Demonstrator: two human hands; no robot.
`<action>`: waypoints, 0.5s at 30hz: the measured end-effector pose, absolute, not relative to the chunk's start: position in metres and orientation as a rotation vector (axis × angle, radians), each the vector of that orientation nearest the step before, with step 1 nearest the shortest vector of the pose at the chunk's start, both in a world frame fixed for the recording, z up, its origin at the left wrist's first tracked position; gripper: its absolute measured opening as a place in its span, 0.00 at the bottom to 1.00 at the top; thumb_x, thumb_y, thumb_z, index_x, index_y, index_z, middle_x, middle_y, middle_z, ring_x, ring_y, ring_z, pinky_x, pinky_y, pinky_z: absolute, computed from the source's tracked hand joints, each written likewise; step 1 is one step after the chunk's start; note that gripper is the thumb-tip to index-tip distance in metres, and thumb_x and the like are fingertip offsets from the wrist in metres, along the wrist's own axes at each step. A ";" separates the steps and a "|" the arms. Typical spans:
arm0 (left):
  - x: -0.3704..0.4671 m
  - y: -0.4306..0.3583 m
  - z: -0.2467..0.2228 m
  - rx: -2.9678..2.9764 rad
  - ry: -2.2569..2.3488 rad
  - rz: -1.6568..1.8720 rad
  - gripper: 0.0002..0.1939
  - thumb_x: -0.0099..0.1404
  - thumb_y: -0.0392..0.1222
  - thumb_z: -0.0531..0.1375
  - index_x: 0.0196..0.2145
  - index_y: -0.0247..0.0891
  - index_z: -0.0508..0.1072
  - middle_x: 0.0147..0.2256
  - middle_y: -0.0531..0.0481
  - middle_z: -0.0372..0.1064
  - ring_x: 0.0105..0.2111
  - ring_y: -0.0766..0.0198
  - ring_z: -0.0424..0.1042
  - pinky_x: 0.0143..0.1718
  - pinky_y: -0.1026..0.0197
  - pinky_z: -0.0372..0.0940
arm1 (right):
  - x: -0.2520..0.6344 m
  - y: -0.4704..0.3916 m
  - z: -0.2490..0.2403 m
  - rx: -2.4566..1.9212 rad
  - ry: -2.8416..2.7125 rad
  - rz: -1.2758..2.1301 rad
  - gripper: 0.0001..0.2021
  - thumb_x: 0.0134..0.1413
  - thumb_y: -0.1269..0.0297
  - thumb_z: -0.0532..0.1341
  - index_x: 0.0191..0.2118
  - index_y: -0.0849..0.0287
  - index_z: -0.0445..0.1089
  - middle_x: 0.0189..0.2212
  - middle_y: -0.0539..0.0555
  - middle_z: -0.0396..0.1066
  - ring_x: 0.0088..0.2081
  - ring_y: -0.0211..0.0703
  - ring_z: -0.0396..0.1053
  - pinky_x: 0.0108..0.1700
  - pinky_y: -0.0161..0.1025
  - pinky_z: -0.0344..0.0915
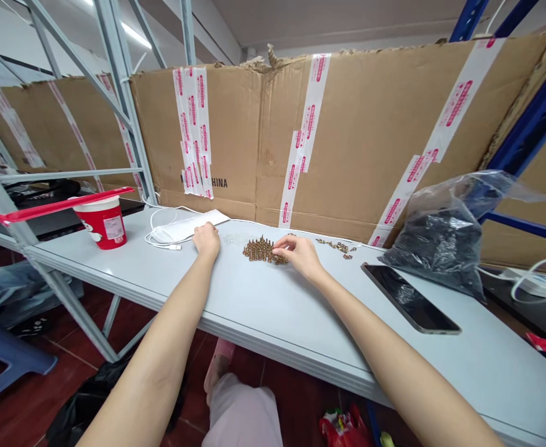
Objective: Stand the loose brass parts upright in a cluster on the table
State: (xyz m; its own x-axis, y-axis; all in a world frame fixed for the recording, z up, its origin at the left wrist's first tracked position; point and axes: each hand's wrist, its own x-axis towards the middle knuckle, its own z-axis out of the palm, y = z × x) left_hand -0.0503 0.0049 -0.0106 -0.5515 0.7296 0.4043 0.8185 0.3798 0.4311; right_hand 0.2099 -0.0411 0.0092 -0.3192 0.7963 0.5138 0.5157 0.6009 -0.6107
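Note:
Many small brass-coloured pieces (258,249) stand upright in a tight cluster on the grey-white table (263,298). At the cluster's right edge, the thumb and fingers of my right hand (299,254) are pinched together on one small brass-coloured piece, mostly covered by the fingertips. My left hand (206,241) rests on the tabletop left of the cluster, its fingers curled in; anything inside them is hidden. Between that hand and the cluster lie small clear pieces (236,239). More loose brass-coloured bits (340,247) are scattered to the right of my right hand.
A white power strip (189,226) with a coiled cable lies at the left rear, near a red cup (102,223). On the right are a phone (410,298) and a clear bag (440,242) of dark contents. Taped cardboard (370,136) walls the back edge.

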 end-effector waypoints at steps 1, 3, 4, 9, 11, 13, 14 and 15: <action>-0.050 0.005 -0.010 -1.404 -2.481 -0.899 0.10 0.61 0.39 0.51 0.36 0.37 0.71 0.36 0.39 0.70 0.44 0.51 0.64 0.38 0.56 0.59 | 0.208 -0.042 0.009 -1.056 -1.997 0.415 0.05 0.44 0.61 0.63 0.27 0.56 0.72 0.24 0.49 0.73 0.26 0.37 0.65 0.31 0.34 0.57; -0.048 0.004 -0.010 -1.401 -2.477 -0.878 0.11 0.61 0.40 0.51 0.37 0.37 0.71 0.37 0.39 0.70 0.44 0.51 0.64 0.37 0.56 0.59 | 0.203 -0.045 0.008 -1.075 -2.026 0.365 0.05 0.44 0.62 0.63 0.26 0.56 0.72 0.23 0.49 0.72 0.27 0.37 0.65 0.32 0.35 0.56; -0.047 0.004 -0.009 -1.399 -2.475 -0.867 0.12 0.62 0.41 0.50 0.37 0.36 0.71 0.37 0.38 0.70 0.44 0.51 0.64 0.37 0.56 0.59 | 0.200 -0.047 0.008 -1.077 -2.048 0.322 0.05 0.45 0.62 0.63 0.25 0.56 0.72 0.23 0.49 0.72 0.28 0.38 0.65 0.34 0.36 0.56; -0.044 0.003 -0.007 -1.392 -2.460 -0.841 0.16 0.64 0.44 0.47 0.39 0.34 0.71 0.37 0.37 0.70 0.44 0.50 0.64 0.38 0.55 0.59 | 0.197 -0.051 0.008 -1.072 -2.072 0.103 0.05 0.45 0.61 0.64 0.24 0.53 0.73 0.33 0.50 0.72 0.39 0.45 0.62 0.41 0.41 0.51; -0.043 0.003 -0.006 -1.402 -2.463 -0.837 0.18 0.64 0.45 0.46 0.39 0.33 0.71 0.37 0.36 0.70 0.44 0.49 0.64 0.38 0.55 0.59 | 0.201 -0.048 0.007 -1.111 -2.069 0.100 0.04 0.45 0.60 0.64 0.24 0.52 0.74 0.36 0.51 0.71 0.41 0.47 0.60 0.41 0.42 0.50; -0.042 0.002 -0.005 -1.421 -2.468 -0.835 0.19 0.65 0.46 0.45 0.39 0.32 0.71 0.38 0.35 0.69 0.44 0.49 0.64 0.38 0.54 0.59 | 0.206 -0.043 0.005 -1.153 -2.082 0.130 0.04 0.44 0.59 0.64 0.24 0.51 0.74 0.37 0.51 0.70 0.42 0.48 0.59 0.40 0.42 0.49; -0.042 0.002 -0.005 -1.427 -2.472 -0.835 0.20 0.65 0.46 0.45 0.39 0.32 0.71 0.38 0.35 0.69 0.44 0.49 0.64 0.39 0.54 0.59 | 0.208 -0.041 0.003 -1.171 -2.089 0.144 0.04 0.43 0.59 0.65 0.24 0.50 0.74 0.38 0.51 0.70 0.42 0.48 0.58 0.39 0.42 0.49; -0.042 0.002 -0.005 -1.433 -2.475 -0.835 0.20 0.65 0.46 0.45 0.38 0.32 0.71 0.38 0.35 0.69 0.44 0.49 0.64 0.39 0.54 0.59 | 0.209 -0.039 0.001 -1.185 -2.093 0.152 0.04 0.43 0.59 0.65 0.23 0.50 0.75 0.38 0.51 0.69 0.42 0.49 0.58 0.39 0.42 0.48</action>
State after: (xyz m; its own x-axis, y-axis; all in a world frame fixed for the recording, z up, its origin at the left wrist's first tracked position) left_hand -0.0417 0.0018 -0.0048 -0.5272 0.7483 0.4026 0.8392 0.3842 0.3849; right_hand 0.2091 -0.0389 0.0014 -0.3224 0.7869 0.5262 0.7027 0.5714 -0.4239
